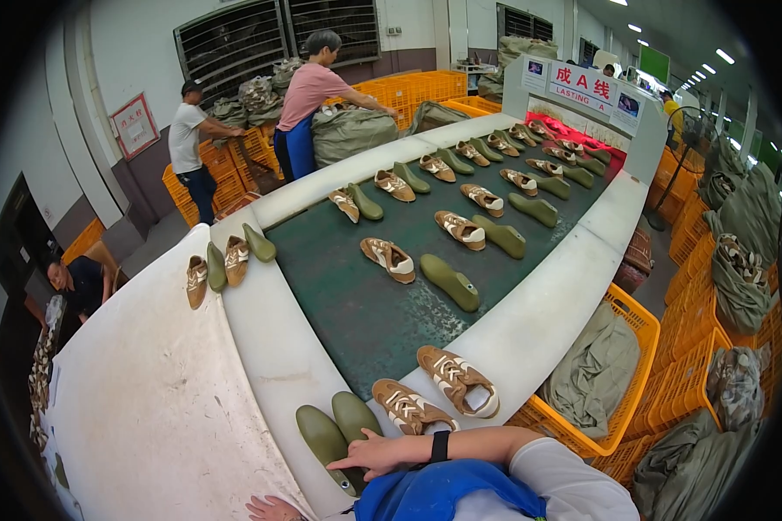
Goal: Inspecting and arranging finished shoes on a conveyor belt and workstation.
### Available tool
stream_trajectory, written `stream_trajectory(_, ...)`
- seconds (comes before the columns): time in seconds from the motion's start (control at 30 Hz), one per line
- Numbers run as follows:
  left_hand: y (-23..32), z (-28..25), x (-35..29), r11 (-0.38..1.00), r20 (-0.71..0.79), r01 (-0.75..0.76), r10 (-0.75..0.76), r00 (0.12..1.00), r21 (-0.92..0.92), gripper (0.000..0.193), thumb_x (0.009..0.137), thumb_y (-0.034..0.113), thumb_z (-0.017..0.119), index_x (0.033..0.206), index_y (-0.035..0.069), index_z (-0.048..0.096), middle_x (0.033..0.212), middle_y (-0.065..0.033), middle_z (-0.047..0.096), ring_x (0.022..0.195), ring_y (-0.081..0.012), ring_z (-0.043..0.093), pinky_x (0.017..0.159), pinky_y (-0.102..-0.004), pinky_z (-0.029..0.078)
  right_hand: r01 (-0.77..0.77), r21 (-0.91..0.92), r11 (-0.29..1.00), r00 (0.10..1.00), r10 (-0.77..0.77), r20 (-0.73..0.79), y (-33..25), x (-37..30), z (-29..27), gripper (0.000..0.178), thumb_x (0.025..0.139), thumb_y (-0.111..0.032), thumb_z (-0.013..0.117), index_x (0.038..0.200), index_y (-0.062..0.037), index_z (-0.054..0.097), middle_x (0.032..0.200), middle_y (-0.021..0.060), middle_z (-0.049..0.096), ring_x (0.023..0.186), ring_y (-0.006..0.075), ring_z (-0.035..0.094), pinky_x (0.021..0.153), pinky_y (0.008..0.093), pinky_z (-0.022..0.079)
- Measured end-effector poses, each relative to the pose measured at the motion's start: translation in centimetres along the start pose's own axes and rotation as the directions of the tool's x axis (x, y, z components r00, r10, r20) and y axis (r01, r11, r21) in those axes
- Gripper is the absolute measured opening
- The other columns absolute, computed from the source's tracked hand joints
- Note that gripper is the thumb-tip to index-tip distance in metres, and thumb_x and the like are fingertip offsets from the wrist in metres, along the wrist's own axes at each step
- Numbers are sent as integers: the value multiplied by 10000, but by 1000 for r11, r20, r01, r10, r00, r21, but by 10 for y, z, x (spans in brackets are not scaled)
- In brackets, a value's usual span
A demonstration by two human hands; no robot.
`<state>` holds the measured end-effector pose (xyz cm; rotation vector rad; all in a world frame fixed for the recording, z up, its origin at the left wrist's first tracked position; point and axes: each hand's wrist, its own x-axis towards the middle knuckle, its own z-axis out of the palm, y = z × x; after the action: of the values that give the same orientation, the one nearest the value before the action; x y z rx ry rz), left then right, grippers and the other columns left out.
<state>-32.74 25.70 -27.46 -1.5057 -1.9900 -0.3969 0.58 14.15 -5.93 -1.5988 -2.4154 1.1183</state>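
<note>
Two green shoe lasts (321, 433) lie side by side on the white ledge in front of me. My right hand (372, 454), with a black band on its wrist, rests over them, its index finger stretched out across the left one. Beside that hand stand two brown-and-cream sneakers (447, 375). At the lower edge my left hand (274, 509) lies on the white tabletop (174, 399), fingers spread and holding nothing. Part of it is cut off by the frame.
Rows of sneakers and green lasts (450, 282) stand on the dark green conveyor belt (339, 295). More sit on the ledge at left. Orange crates (621, 434) with grey-green sacks line the right side. Two people (308, 104) work at crates behind; another person (87, 282) sits at left.
</note>
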Motion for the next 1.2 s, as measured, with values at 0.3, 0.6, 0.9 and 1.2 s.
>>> stream_trajectory(0.3,0,18,-4,1000,65,27,-27,998,6,450,882,498,409,1258,276,517,1362,-17,467,1190,-307,457,917,-520,356,-7,-6,1000,1000,8,13,0,5,1,859,765,-209,682,1452,-319,178,1094,140,543,1146,284,451,1008,656,213)
stream_trajectory(0.6,3,-12,8,992,259,99,-77,963,-73,456,871,486,406,1254,258,503,1362,-30,455,1214,-324,426,927,-553,353,-9,-2,1000,1000,9,20,-1,8,1,865,767,-211,682,1453,-322,168,1076,130,547,1138,284,453,1008,661,208)
stream_trajectory(0.9,3,-11,11,991,329,107,-76,941,-79,470,875,482,395,1274,254,494,1377,-37,443,1231,-327,414,950,-552,335,-16,4,1000,1000,16,26,-1,12,0,860,768,-209,680,1453,-322,172,1076,129,546,1138,281,452,1016,652,202)
stream_trajectory(1.2,2,4,6,993,222,88,-70,973,-73,448,872,475,414,1249,259,520,1359,-37,465,1208,-326,441,922,-552,362,-19,12,1000,999,19,26,-1,14,1,861,766,-204,684,1454,-315,177,1072,133,545,1149,283,446,1018,650,197)
